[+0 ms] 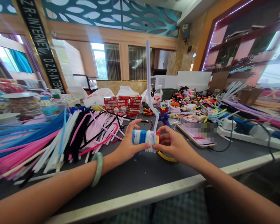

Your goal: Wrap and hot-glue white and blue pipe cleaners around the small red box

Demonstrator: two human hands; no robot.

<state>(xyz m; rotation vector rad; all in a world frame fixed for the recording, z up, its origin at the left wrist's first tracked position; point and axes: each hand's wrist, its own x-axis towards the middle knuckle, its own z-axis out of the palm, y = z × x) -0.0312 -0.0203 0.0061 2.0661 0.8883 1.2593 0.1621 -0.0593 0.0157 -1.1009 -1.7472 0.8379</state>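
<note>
My left hand [128, 141] grips a short roll [143, 137] wound with white and blue pipe cleaner, held level above the dark table [135, 174]. My right hand [175, 143] pinches the roll's right end, where a red and yellow tip shows. A long white pipe cleaner [149, 84] rises from the roll straight up. A yellow curved band [166, 157] lies on the table under my right hand. A green bangle [98, 168] sits on my left wrist.
A big heap of pink, blue, white and black pipe cleaners [44, 140] covers the table's left. A phone [196, 135] lies to the right, beside a white power strip [245, 133] with cables. Red boxes [123, 104], a water bottle [158, 93] and small craft figures [189, 102] stand behind.
</note>
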